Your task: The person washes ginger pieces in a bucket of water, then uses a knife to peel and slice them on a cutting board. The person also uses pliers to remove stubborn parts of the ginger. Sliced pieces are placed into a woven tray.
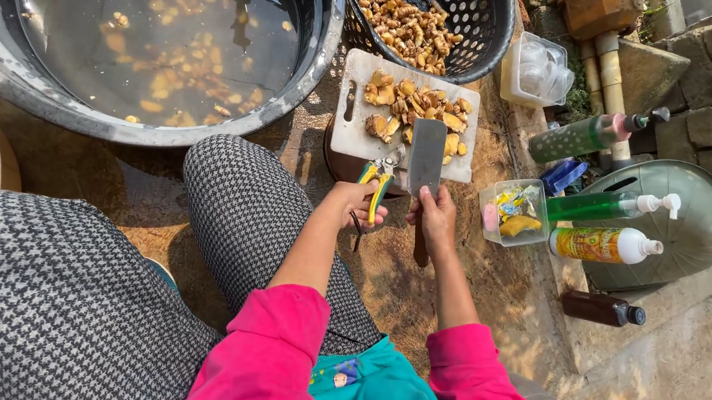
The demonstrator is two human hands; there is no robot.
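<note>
Left hand [362,203] closed around yellow-green clippers [377,182], right hand [434,215] gripping cleaver [426,156], both just below white cutting board [352,136]. Ginger pieces [414,111] on board: hard, knobbly, maybe wet and slippery. Best held by the fat middle.

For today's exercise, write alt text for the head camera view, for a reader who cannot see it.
A seated person's left hand holds yellow-handled shears while the right hand grips a cleaver over a white cutting board of ginger pieces.
</note>
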